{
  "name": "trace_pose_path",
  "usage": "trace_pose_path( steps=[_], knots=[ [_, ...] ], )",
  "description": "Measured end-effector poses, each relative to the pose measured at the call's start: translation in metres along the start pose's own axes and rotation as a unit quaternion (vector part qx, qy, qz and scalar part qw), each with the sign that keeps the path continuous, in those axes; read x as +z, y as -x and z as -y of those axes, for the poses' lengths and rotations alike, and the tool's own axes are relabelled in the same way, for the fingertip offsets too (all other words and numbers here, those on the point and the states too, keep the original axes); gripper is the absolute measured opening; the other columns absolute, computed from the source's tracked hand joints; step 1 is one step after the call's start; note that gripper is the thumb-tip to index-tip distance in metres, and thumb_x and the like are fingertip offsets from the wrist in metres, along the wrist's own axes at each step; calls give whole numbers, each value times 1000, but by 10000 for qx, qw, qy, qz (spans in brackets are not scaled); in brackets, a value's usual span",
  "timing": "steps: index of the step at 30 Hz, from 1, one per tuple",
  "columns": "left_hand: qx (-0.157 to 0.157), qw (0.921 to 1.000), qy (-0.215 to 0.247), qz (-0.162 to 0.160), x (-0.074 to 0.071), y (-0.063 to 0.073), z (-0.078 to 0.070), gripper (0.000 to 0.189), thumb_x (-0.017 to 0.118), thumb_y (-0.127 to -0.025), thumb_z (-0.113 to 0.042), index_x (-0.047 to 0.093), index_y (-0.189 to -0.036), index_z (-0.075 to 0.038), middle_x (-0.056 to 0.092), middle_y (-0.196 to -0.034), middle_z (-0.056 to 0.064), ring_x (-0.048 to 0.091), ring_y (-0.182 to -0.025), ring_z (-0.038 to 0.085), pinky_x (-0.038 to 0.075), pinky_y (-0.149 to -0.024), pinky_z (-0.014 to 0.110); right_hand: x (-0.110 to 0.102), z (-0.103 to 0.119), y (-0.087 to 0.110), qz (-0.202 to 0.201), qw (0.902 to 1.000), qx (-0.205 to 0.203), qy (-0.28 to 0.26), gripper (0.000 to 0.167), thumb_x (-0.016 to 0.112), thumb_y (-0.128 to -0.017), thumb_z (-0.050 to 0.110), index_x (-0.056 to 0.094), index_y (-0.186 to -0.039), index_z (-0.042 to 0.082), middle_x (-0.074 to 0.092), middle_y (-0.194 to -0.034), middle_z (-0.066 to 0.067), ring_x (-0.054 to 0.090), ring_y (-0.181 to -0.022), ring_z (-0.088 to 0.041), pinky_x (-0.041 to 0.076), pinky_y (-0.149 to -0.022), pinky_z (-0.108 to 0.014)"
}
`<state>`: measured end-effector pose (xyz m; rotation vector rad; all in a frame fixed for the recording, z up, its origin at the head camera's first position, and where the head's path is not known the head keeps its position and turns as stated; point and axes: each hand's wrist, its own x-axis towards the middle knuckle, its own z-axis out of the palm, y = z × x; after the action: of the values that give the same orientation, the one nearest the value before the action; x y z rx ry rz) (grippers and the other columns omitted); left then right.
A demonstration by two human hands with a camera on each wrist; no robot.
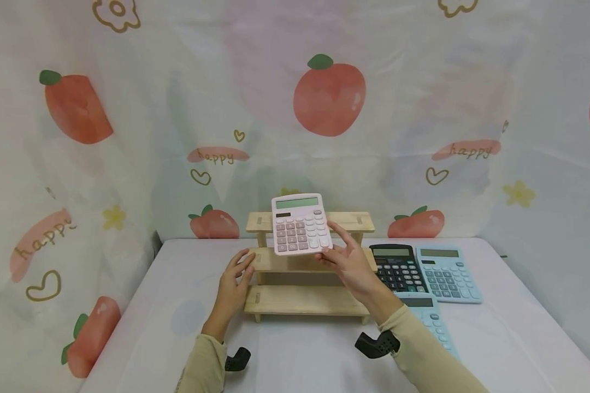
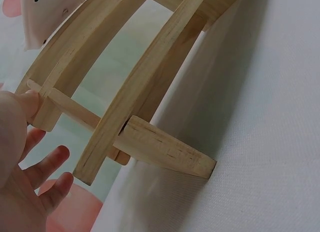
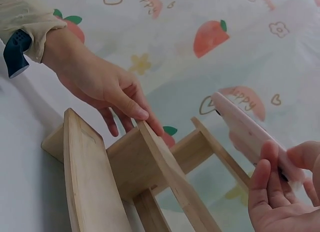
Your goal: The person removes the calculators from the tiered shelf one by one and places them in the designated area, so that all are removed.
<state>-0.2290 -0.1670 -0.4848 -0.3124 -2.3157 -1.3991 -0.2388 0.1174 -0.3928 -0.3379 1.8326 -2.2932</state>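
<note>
Fruit-printed cloth (image 1: 201, 82) hangs behind the tabletop (image 1: 305, 355). Near its far edge, the right hand (image 1: 350, 266) holds a pink calculator (image 1: 302, 225) pinched between fingers, at a wooden stand (image 1: 305, 301) — the left hand (image 1: 232, 286), fingers loosely parted, touches its middle shelf (image 1: 285, 265).

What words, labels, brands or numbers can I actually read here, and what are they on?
"happy": three times on the backdrop in the head view, the leftmost creased at its last letter.
Pink calculator: key and panel markings too small to read.
Black calculator, nearer blue calculator, farther blue calculator: markings too small to read.
Wooden rack: no lettering visible.
</note>
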Motion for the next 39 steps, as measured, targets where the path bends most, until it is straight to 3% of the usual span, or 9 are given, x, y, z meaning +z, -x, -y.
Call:
trace_pose_path(
  steps=[9, 16, 22, 29, 36, 39],
  knots=[
    [-7, 10000, 38, -52, 0, 0, -2, 38, 58, -103, -15, 61, -137, 0, 50, -152, 18, 48, -140, 41, 50, -98, 58, -9, -1, 12, 74, 9999, -46, 128, 71, 48, -102, -4, 20, -162, 20, 68, -105, 0, 69, -87, -8, 57, -89, -26],
    [19, 10000, 15, -39, 0, 0, -4, 38, 58, -103, -15, 61, -138, 1, 50, -152, 19, 48, -140, 41, 50, -98, 58, -20, -1, 26, 79, 9995, -137, 269, 68, 48, -103, -3, 23, -161, 22, 61, -127, -11, 68, -90, -9, 57, -91, -26],
    [-27, 10000, -13, -54, 0, 0, -2, 38, 58, -103, -15, 61, -138, 1, 50, -152, 18, 48, -141, 40, 50, -98, 57, -31, -2, 36, 73, 9993, -83, 362, 71, 47, -102, -5, 19, -162, 21, 43, -148, -26, 67, -93, -8, 56, -92, -24],
    [-88, 10000, -1, -38, 1, 1, -2, 39, 58, -103, -16, 60, -139, -1, 49, -153, 17, 47, -141, 40, 49, -99, 58, -40, 1, 50, 86, 9991, -75, 413, 72, 52, -102, -2, 16, -163, 16, 55, -134, -15, 67, -89, -8, 57, -90, -25],
    [-89, 9999, 32, -41, 1, 1, -2, 38, 58, -103, -14, 60, -138, 0, 50, -153, 18, 47, -141, 41, 49, -98, 57, -47, 3, 62, 73, 9975, -12, 701, 73, 53, -103, 4, 13, -163, 16, 46, -146, -17, 67, -93, -9, 56, -94, -25],
    [-98, 9999, 40, -39, 1, 1, -3, 38, 58, -103, -14, 60, -138, 0, 50, -153, 18, 47, -141, 41, 49, -98, 57, -50, 2, 66, 31, 9969, -2, 791, 73, 54, -103, 5, 13, -163, 16, 51, -141, -14, 68, -92, -9, 56, -93, -24]
  ],
)
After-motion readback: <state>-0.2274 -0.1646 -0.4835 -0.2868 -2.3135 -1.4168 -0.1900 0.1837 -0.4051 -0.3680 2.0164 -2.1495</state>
